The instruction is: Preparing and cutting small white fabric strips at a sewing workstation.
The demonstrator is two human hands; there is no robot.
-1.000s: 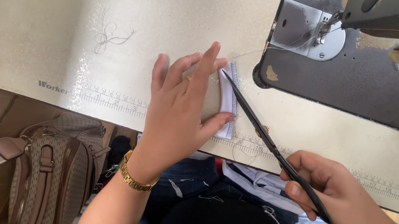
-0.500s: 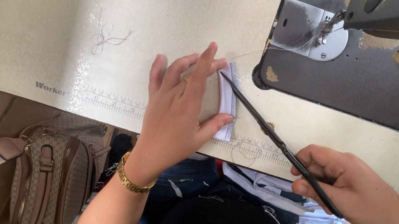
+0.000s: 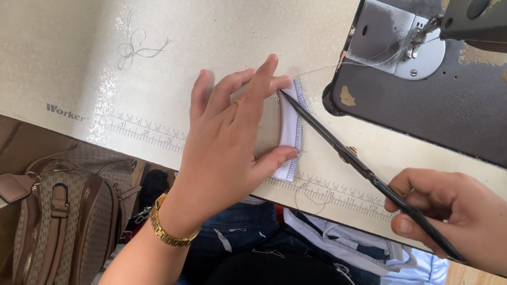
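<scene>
- Fabric piece (image 3: pixel 291 131), small, white with a stitched edge, lies flat on the pale surface (image 3: pixel 48 28) near its near edge, just left of the sewing machine (image 3: pixel 480 83).
- Left hand (image 3: pixel 227 138) lies palm-down over the piece, fingers spread and pressing it flat, thumb at its near end; a gold bracelet (image 3: pixel 168 231) sits at the wrist.
- Right hand (image 3: pixel 459 216) is curled round the handles of long dark scissors (image 3: pixel 359 162); the tips reach the far corner of the piece, beside the left fingertips.
- Blades look nearly shut, though the angle makes that hard to judge.
- Risk: the tips sit so close to the fingertips that a slip could nick them, or cut through the stitching.
- Risk: a thin thread (image 3: pixel 348 59) seems to run toward the machine; a tug could shift the piece.
- A beige bag (image 3: pixel 61 220) sits below the near edge.
</scene>
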